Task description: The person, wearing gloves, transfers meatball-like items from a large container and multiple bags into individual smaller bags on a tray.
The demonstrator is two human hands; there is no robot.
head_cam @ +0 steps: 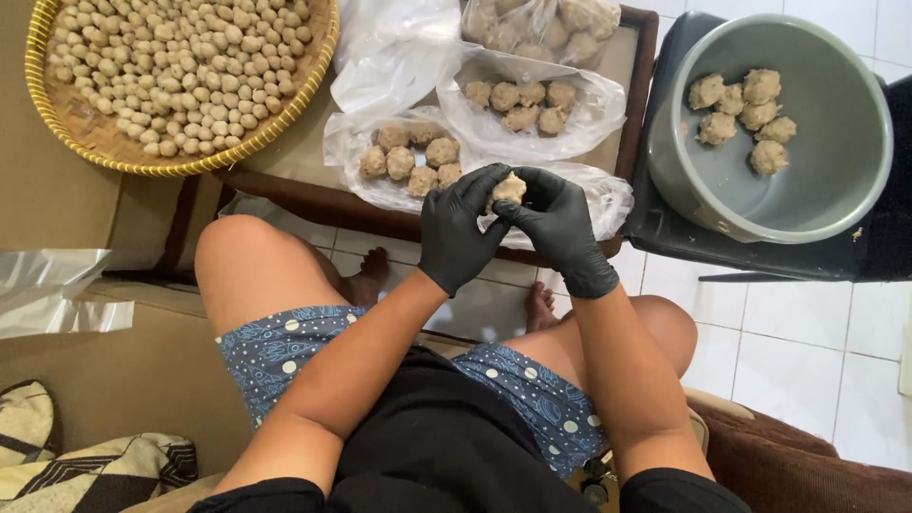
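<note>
Both of my hands wear black gloves and meet in front of me over the table's near edge. My left hand (460, 233) and my right hand (560, 228) pinch one beige dough lump (508, 189) between their fingertips. Just beyond them lie clear plastic bags with dough lumps: one bag (410, 157) to the left, another (522, 103) further back. A grey bowl (836, 180) at the right holds several more lumps (746, 114).
A woven yellow-rimmed tray (114, 152) full of small dough balls sits at the far left on the brown wooden table (313, 195). More plastic bags (389, 47) lie behind. The bowl rests on a dark stool (665, 233). White tile floor below; sofa cushions at left.
</note>
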